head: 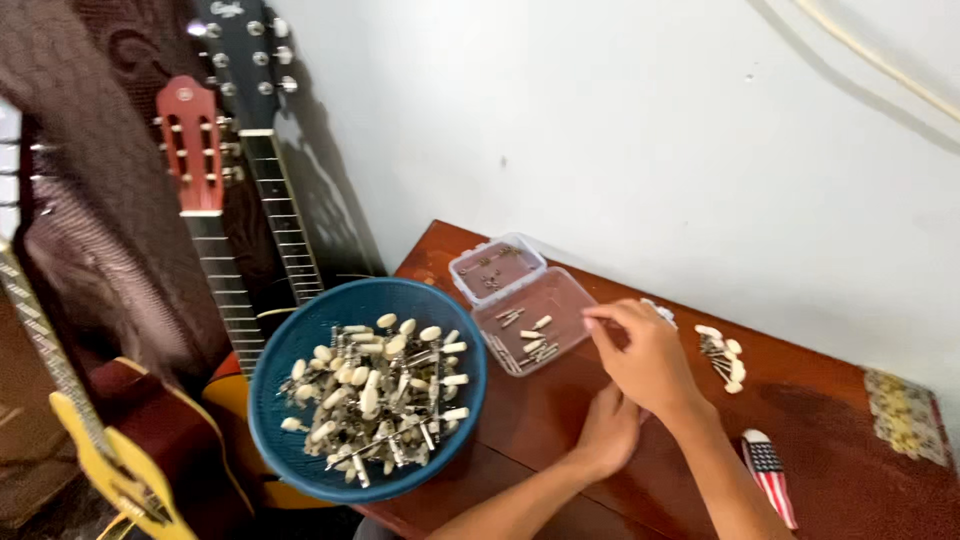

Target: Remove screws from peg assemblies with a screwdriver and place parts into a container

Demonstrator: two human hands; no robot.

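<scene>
My right hand (645, 355) hovers over the brown wooden table (840, 430), fingertips pinched together at the edge of an open clear plastic box (530, 320) that holds a few small metal and white parts. Whether anything is pinched between the fingers I cannot tell. My left hand (608, 430) rests on the table just below the right hand, fingers curled, partly hidden by it. A blue round basket (300, 350) full of guitar tuning pegs with cream knobs sits at the table's left edge.
A small pile of tuning pegs (722, 358) lies right of my hands. A flag-patterned object (770, 475) lies near the front right. Three guitars (215, 230) lean against the wall at left. A white wall backs the table.
</scene>
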